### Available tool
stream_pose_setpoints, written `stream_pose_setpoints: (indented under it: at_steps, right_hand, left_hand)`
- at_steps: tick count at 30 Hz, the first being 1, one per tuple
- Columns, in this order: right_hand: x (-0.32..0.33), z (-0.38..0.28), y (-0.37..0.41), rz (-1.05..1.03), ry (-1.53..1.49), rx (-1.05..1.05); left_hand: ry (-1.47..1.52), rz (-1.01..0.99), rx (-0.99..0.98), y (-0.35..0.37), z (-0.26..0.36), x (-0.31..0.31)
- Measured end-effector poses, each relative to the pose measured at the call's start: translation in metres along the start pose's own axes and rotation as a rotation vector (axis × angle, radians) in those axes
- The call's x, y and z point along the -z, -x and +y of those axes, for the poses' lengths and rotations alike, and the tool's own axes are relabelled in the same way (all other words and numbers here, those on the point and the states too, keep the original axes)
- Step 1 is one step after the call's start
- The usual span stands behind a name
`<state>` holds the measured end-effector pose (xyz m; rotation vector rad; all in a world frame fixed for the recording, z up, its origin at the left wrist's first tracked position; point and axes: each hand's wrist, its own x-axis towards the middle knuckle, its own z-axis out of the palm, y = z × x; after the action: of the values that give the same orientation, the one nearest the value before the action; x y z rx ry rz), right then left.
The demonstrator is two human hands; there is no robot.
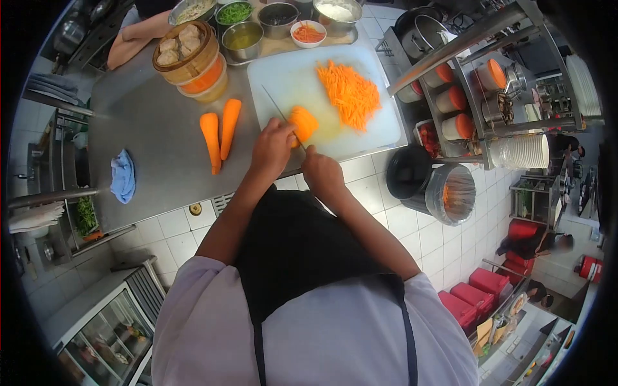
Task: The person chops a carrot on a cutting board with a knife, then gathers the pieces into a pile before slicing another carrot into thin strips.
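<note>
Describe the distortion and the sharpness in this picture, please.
Head view: fisheye lens curves the steel counter and shelves; black corners ring the frame; the white cutting board is nearly overexposed; the left hand and right hand look slightly soft.

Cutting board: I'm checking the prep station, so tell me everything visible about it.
The cutting board is white, rectangular with rounded corners, plastic-looking, lying flat on the steel counter. It carries a pile of carrot shreds and a carrot block, which the left hand steadies while the right hand holds a knife over it.
</note>
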<state>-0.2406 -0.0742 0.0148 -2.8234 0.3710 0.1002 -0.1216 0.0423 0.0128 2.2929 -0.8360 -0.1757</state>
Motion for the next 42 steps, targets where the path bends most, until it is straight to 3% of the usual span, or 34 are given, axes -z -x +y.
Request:
stream_pose_setpoints:
  at_steps: [3, 9, 15, 21, 34, 42]
  right_hand:
    - [-0.006, 0.004, 0.010, -0.001, 0.018, -0.011]
    - [0.006, 0.020, 0.060, -0.065, -0.131, -0.091]
    - [0.032, 0.013, 0.075, 0.051, -0.196, -0.052]
    - [0.033, 0.011, 0.078, 0.002, -0.170, -0.069]
    - [0.038, 0.004, 0.075, -0.072, -0.098, -0.103]
    - [0.015, -0.001, 0.024, -0.068, 0.004, -0.026]
  left_hand:
    - [-0.038, -0.059, 0.011, -0.002, 0.003, 0.004]
    - [-0.001, 0.019, -0.020, 0.000, -0.005, -0.004]
    - [0.424, 0.211, 0.233, 0.006, -0.010, -0.019]
    - [0.374, 0.290, 0.111, 0.012, -0.018, -0.029]
    - [0.441, 0.251, 0.140, 0.010, -0.015, -0.022]
    - [0.419, 0.274, 0.111, 0.009, -0.017, -0.022]
